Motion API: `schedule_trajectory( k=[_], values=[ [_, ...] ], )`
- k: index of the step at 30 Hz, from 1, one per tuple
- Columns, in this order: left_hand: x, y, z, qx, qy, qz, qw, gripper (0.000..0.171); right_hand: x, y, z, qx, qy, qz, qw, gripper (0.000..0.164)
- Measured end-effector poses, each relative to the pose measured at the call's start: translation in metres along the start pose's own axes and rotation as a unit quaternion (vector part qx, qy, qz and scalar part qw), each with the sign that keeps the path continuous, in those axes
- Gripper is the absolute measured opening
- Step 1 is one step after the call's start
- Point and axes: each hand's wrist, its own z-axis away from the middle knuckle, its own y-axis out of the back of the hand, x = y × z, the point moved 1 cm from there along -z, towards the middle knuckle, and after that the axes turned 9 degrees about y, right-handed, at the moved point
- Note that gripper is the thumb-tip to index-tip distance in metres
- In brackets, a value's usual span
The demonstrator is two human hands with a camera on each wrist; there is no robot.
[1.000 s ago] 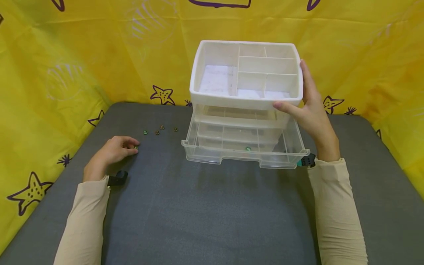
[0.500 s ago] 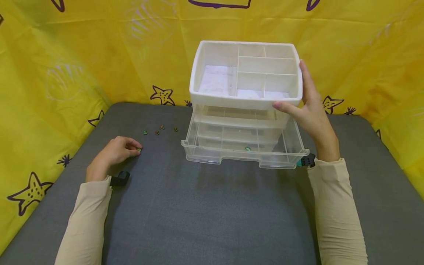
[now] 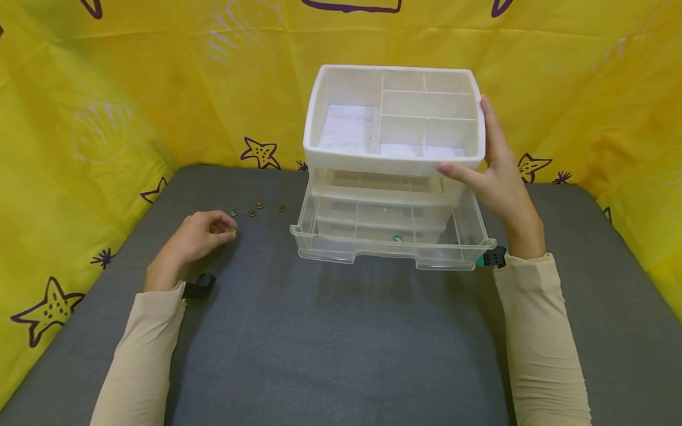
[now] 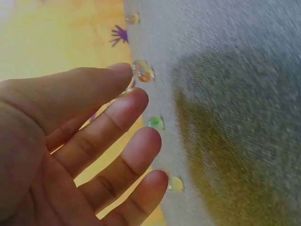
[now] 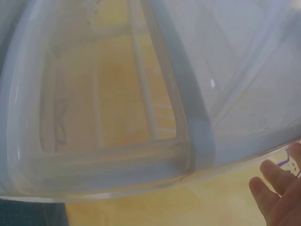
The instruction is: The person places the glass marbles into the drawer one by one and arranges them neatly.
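Observation:
My left hand (image 3: 199, 239) is low over the left of the table, pinching a small green-yellow marble (image 3: 233, 231) between thumb and fingertips; the other fingers are spread apart in the left wrist view. Just beyond it lie a green marble (image 3: 233, 212) and several brownish marbles (image 3: 259, 205). My right hand (image 3: 501, 180) grips the right front corner of a white plastic drawer unit (image 3: 341, 158), thumb on the front rim, fingers along the side. The unit's clear bottom drawer (image 3: 330, 251) is pulled out and has a green marble (image 3: 397, 238) in it.
A divided tray (image 3: 428, 106) forms the top of the unit. Grey cloth covers the table (image 3: 341, 343). A yellow patterned curtain (image 3: 186, 89) hangs behind and along both sides. Dark bands (image 3: 199, 286) with small cameras sit at the wrists.
My left hand has moved to the right and slightly away from me, carrying the pinched marble toward the loose ones. My right hand and the drawer unit have stayed in place.

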Motion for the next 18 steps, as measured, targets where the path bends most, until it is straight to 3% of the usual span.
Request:
schedule_trajectory(
  k=[9, 18],
  values=[
    [0.014, 0.003, 0.004, 0.033, -0.006, 0.016, 0.9993, 0.018, 0.000, 0.000, 0.000, -0.001, 0.003, -0.008, 1.000, 0.106],
    [0.034, 0.008, 0.010, 0.082, -0.049, 0.023, 0.9951, 0.014, 0.000, 0.000, 0.000, -0.002, -0.001, -0.003, 1.000, 0.107]
  ],
)
